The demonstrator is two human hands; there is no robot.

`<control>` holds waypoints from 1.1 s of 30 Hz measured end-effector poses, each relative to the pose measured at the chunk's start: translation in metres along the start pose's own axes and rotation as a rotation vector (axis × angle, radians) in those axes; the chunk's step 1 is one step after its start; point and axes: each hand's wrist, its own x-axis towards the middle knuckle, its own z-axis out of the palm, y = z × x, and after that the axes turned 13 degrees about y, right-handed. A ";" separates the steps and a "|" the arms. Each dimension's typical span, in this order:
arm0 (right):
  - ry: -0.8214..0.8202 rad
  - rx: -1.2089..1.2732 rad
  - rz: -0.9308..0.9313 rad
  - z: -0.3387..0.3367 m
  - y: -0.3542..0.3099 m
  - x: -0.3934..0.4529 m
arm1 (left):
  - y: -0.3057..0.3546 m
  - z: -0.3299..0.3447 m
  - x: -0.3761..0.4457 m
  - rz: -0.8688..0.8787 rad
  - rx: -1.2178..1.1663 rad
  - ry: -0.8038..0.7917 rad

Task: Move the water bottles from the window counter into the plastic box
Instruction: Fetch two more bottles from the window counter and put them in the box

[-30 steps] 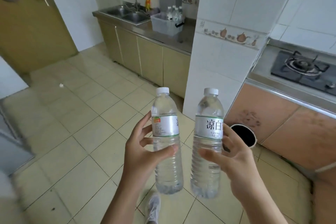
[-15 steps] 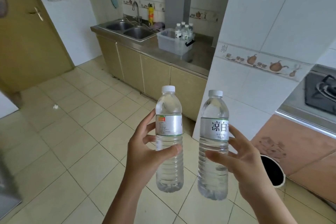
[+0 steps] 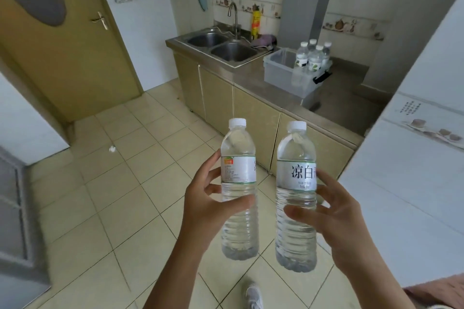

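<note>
Tabletop [image 3: 336,98]: steel, above tan cabinet doors.
On it: clear plastic box [image 3: 281,71] (four capped bottles [image 3: 312,59] inside), beside the double sink [image 3: 223,45].
Floor [image 3: 120,183]: cream tiles; white scrap [image 3: 112,149].

Shoe [image 3: 254,296] cut by bottom edge, box bottles' [image 3: 311,60] labels too small

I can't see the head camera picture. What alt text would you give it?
A person's left hand and right hand each hold an upright water bottle, one on the left and one on the right, above a tiled kitchen floor. Ahead, a clear plastic box holding four more bottles sits on a steel counter beside a double sink.
</note>
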 end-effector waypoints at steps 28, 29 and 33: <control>0.281 -0.029 0.046 0.131 -0.042 0.450 | -0.006 0.220 0.474 -0.075 -0.111 -0.250; 0.302 -0.030 0.047 0.134 -0.043 0.465 | -0.004 0.229 0.489 -0.075 -0.108 -0.265; 0.370 -0.041 0.052 0.141 -0.050 0.519 | -0.002 0.264 0.546 -0.067 -0.094 -0.288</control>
